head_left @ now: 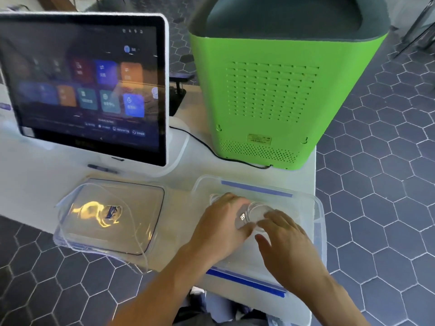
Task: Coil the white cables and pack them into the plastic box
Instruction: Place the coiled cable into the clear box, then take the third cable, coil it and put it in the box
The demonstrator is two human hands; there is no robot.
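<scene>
A clear plastic box (316,208) with blue clip strips stands at the table's front right. Both my hands are inside it. My left hand (223,227) presses down on a coiled white cable (255,211), whose USB plug (242,216) shows beside my fingers. My right hand (284,238) lies just to the right, fingers spread, touching the coil's edge. The box's clear lid (113,215) lies flat to the left, overhanging the table's front edge. A thin white cable (138,236) runs across the lid and down over its front edge.
A white-framed touchscreen (87,83) stands behind the lid, with a dark pen (101,168) at its foot. A green machine (270,95) stands at the back right, its black cord (211,149) trailing across the white table (35,184). Hexagon-tiled floor surrounds the table.
</scene>
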